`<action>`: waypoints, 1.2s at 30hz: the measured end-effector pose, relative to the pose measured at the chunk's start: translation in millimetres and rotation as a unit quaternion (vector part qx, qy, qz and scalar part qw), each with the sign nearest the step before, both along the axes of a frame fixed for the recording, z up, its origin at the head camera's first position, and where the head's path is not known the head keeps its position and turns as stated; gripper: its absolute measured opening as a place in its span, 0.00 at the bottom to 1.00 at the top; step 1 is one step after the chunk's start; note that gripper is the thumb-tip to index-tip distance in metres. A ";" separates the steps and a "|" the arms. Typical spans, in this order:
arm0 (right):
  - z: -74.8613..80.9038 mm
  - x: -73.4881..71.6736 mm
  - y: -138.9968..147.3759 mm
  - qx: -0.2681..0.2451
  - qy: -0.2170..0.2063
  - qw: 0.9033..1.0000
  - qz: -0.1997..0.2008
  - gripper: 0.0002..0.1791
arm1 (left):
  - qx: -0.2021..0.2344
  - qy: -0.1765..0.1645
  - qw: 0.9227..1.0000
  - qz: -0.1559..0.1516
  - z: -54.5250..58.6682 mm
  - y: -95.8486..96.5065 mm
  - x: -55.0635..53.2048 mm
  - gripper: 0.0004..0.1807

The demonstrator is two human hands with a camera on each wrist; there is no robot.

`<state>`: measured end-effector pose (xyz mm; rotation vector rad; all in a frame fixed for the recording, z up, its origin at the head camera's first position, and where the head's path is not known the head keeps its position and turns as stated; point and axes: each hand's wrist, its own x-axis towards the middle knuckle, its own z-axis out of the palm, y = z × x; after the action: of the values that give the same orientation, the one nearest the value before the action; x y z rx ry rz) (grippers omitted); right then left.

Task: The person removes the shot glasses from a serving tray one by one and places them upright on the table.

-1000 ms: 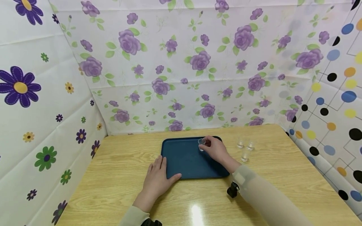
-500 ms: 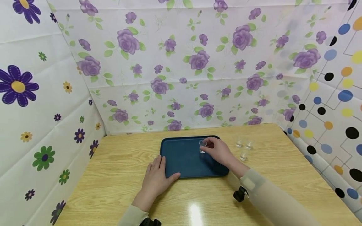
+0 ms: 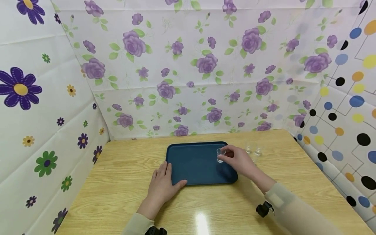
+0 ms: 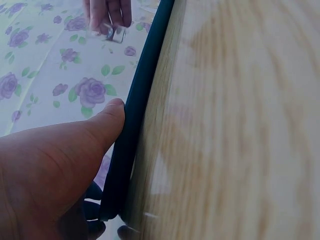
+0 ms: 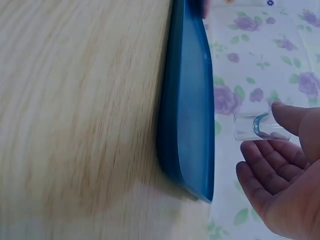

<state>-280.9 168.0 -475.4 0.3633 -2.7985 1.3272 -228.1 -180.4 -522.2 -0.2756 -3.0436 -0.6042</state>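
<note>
My right hand (image 3: pixel 239 160) pinches a small clear shot glass (image 3: pixel 220 156) between thumb and fingers, above the right part of a dark blue rectangular tray (image 3: pixel 191 166). In the right wrist view the glass (image 5: pixel 245 126) is raised clear of the tray (image 5: pixel 192 130), held with the thumb on one side and the fingers on the other. My left hand (image 3: pixel 161 187) rests at the tray's near left corner, its fingers straight along the left rim and the thumb at the front rim. In the left wrist view that thumb (image 4: pixel 112 117) touches the tray's edge.
Right of the tray, behind my right hand, stand more clear shot glasses (image 3: pixel 258 150), one of them partly hidden. Everything is on a light wooden table (image 3: pixel 123 176). Flowered sheets (image 3: pixel 188 65) hang at the back and left, a dotted one (image 3: pixel 337 124) on the right.
My right hand has carried the shot glass rightward over the tray, towards its right rim. The left hand has stayed at the tray's corner.
</note>
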 end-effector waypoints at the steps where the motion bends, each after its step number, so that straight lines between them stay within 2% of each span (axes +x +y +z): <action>1: 1.2 1.9 3.3 -0.001 -0.002 1.000 0.002 0.18 | -0.001 0.000 1.000 0.000 0.1 0.1 -0.1 0.61; 16: 18.2 23.5 47.2 0.001 0.004 1.000 -0.020 0.26 | -0.003 -0.005 1.000 0.003 -2.9 0.1 0.9 0.62; 26: 19.9 34.2 85.9 0.026 0.025 0.998 -0.048 0.29 | -0.008 -0.009 1.000 0.000 -2.6 0.8 -0.4 0.63; 36: 15.9 37.4 115.2 0.041 0.035 0.996 -0.076 0.32 | -0.005 -0.015 1.000 0.000 -1.0 0.8 -0.9 0.62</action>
<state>-243.5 283.2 -459.6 0.1911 -2.7647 1.1492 -229.0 -179.5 -523.2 -0.2683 -3.0764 -0.5973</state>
